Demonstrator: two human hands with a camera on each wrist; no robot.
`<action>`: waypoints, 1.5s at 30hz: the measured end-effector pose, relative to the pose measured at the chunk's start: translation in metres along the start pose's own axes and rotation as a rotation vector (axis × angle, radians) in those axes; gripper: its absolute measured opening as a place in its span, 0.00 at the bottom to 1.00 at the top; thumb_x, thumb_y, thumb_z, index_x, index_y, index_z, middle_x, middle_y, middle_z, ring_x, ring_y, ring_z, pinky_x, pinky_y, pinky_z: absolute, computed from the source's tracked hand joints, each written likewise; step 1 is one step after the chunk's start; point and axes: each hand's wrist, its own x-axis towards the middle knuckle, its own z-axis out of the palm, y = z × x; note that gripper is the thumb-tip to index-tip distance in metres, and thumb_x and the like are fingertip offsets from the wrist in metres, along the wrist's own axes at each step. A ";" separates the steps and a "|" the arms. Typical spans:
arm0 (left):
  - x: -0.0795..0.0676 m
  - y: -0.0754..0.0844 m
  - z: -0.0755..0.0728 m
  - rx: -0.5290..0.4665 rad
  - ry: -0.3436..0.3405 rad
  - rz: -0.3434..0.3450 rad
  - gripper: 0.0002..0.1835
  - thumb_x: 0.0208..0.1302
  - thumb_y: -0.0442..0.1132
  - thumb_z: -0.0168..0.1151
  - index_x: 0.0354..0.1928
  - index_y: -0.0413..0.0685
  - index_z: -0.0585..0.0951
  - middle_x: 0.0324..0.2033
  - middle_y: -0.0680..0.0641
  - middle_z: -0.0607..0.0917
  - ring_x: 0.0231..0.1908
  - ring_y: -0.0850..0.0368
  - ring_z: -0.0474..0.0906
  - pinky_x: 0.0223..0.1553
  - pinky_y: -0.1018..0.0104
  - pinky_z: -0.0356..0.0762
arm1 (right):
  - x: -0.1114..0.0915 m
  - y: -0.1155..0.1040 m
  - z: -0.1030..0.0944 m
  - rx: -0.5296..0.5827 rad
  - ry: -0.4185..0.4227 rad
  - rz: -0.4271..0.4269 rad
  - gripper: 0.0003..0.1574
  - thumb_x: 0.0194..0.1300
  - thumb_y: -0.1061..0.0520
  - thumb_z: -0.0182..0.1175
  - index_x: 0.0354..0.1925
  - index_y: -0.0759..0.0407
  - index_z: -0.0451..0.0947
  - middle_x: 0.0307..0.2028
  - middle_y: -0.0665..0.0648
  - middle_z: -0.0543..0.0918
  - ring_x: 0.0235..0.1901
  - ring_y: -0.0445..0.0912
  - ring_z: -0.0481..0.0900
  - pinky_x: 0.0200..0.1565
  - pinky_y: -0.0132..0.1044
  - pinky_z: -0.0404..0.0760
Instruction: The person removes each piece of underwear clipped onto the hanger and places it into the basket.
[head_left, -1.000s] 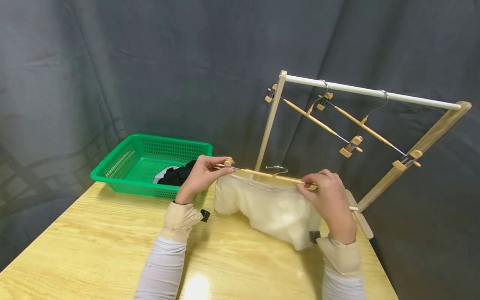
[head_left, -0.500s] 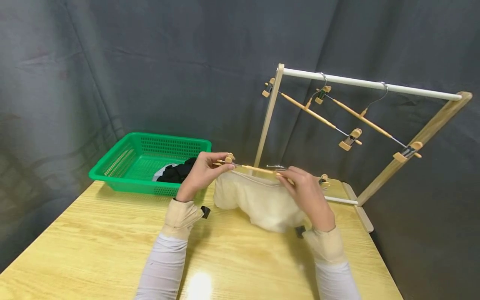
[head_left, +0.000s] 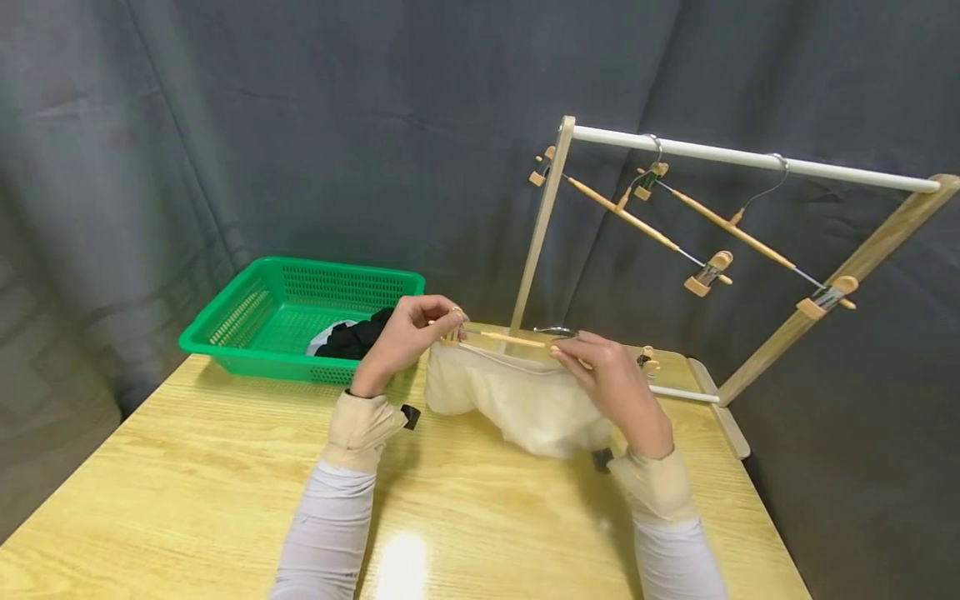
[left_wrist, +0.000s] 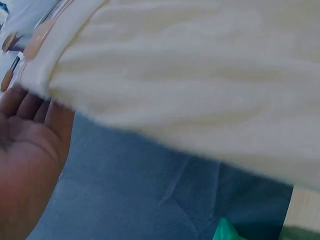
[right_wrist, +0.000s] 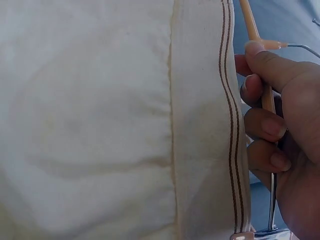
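A cream cloth garment (head_left: pixel 517 400) with a hemmed top edge hangs from a clip hanger (head_left: pixel 517 338) held above the table. My left hand (head_left: pixel 405 335) pinches the clip at the hanger's left end; the left wrist view shows an orange clip (left_wrist: pixel 40 40) at the cloth's edge. Midway along the bar, beside the metal hook (head_left: pixel 555 331), my right hand (head_left: pixel 618 387) grips the hanger. Up close, the right wrist view shows that hand's fingers curled round the bar (right_wrist: pixel 268 100), next to a waistband (right_wrist: pixel 232 120) with two brown stripes. A clip shows at the hanger's right end.
A green basket (head_left: pixel 262 358) at the back left holds black and white cloth (head_left: pixel 352 337). To the right stands a wooden rack with a white rail (head_left: pixel 720 153). Two clip hangers (head_left: pixel 637 223) hang from it. A dark curtain (head_left: pixel 337 125) closes off the back.
My right hand has moved left along the bar, from the hanger's right end to near the hook. My left fingers have shifted onto the left clip. The garment stays on the hanger.
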 end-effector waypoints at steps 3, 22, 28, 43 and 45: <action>0.001 0.001 0.001 0.052 0.051 0.022 0.11 0.74 0.42 0.62 0.42 0.42 0.88 0.31 0.46 0.89 0.28 0.52 0.78 0.29 0.65 0.70 | 0.001 -0.001 0.000 0.004 -0.005 0.003 0.10 0.63 0.64 0.70 0.44 0.60 0.89 0.36 0.53 0.88 0.28 0.41 0.80 0.29 0.37 0.81; -0.004 -0.010 0.002 0.109 0.083 -0.068 0.17 0.77 0.44 0.58 0.45 0.37 0.88 0.30 0.32 0.85 0.36 0.45 0.86 0.44 0.51 0.84 | -0.004 -0.004 0.007 -0.023 -0.061 0.048 0.11 0.67 0.60 0.68 0.48 0.59 0.89 0.32 0.51 0.86 0.25 0.39 0.75 0.28 0.36 0.77; -0.002 0.004 0.012 0.529 0.098 0.017 0.19 0.78 0.46 0.56 0.61 0.42 0.82 0.55 0.42 0.83 0.53 0.47 0.80 0.54 0.51 0.80 | -0.003 -0.003 0.008 -0.056 -0.086 0.068 0.11 0.68 0.58 0.67 0.48 0.56 0.89 0.26 0.47 0.80 0.22 0.39 0.70 0.25 0.33 0.72; 0.009 0.013 0.072 0.798 -0.028 0.455 0.10 0.64 0.31 0.71 0.47 0.41 0.89 0.41 0.46 0.87 0.43 0.54 0.83 0.44 0.69 0.83 | -0.001 -0.001 0.006 -0.011 -0.107 0.089 0.11 0.68 0.59 0.67 0.48 0.58 0.89 0.33 0.50 0.86 0.26 0.40 0.76 0.29 0.36 0.78; 0.008 0.007 0.070 0.774 -0.064 0.425 0.10 0.63 0.30 0.71 0.46 0.40 0.89 0.40 0.47 0.87 0.41 0.55 0.82 0.43 0.71 0.82 | -0.001 -0.002 0.007 -0.002 -0.119 0.095 0.11 0.68 0.59 0.67 0.48 0.57 0.89 0.35 0.50 0.87 0.27 0.40 0.77 0.30 0.36 0.79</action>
